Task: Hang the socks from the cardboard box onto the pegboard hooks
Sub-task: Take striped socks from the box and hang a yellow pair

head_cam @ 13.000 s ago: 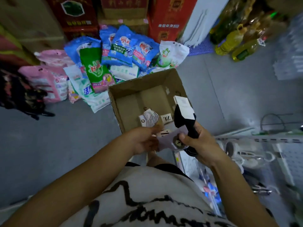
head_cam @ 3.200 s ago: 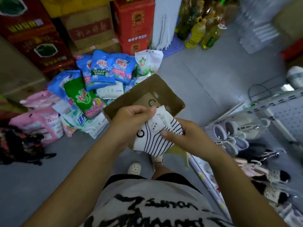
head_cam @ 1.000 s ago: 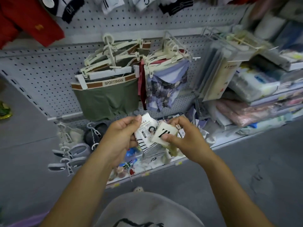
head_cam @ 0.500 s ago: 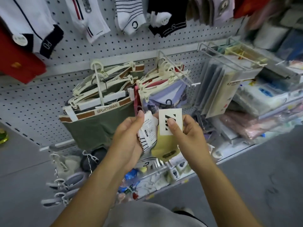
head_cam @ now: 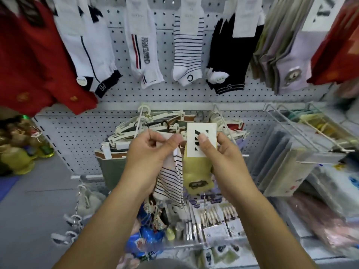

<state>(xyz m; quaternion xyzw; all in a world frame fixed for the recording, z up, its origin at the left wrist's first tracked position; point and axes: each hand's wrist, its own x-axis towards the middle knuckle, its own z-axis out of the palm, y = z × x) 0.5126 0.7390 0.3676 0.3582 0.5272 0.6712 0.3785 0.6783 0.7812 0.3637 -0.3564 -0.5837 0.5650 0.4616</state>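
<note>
Yellow sock (head_cam: 196,168), with a white card label (head_cam: 201,131) bearing a black mark at its top, is held upright in the right hand (head_cam: 223,158). The thumb presses on the face of the label and the fingers are curled behind it. Just beside it, to the left, a white sock with dark stripes (head_cam: 169,181) hangs from the left hand (head_cam: 149,152), pinched at its upper edge between thumb and curled fingers. The two socks touch along their inner edges. Both are held at mid-height in front of the grey pegboard (head_cam: 174,96), clear of its hooks. On the upper panel of the board, a row of items is already hung: a white sock with navy trim (head_cam: 91,51), a white sock with a red and blue stripe (head_cam: 141,53), a striped sock marked C (head_cam: 186,55), a black sock (head_cam: 227,61), and a bundle of lilac socks (head_cam: 289,61). Red garments (head_cam: 35,61) hang at the far left, and more red fabric shows at the far right. Directly behind the hands, cream plastic hangers (head_cam: 139,127) carry folded underwear, one piece olive green (head_cam: 110,169). Clear packets (head_cam: 281,162) hang on wire hooks to the right. Small packaged goods (head_cam: 213,220) lie on the shelf below the hands; their contents cannot be made out.
</note>
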